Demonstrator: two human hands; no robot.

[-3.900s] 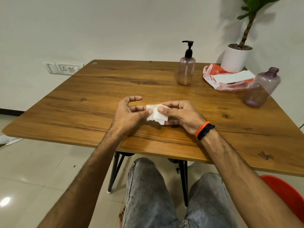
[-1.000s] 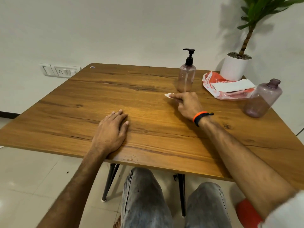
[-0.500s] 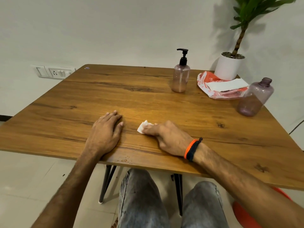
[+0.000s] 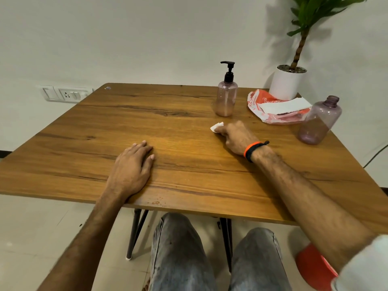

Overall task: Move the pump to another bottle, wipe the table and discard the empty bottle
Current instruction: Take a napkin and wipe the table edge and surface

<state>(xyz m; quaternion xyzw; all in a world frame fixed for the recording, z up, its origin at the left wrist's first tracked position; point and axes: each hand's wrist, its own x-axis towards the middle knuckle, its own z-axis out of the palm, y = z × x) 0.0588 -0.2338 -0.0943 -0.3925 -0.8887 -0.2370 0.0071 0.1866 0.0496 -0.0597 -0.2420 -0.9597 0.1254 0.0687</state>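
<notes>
Head view: right hand, its grip curled round a small white tissue, seemingly pressing it on the worktop near the pump bottle; left hand lies flat; capless bottle stands far right.

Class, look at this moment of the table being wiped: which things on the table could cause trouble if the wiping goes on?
1. The right hand presses a tissue close to the pump bottle; a wide stroke might tip it.
2. The open bottle without a cap stands near the table edge; the forearm could knock it off.
3. Droplets at the near edge may get missed.
</notes>
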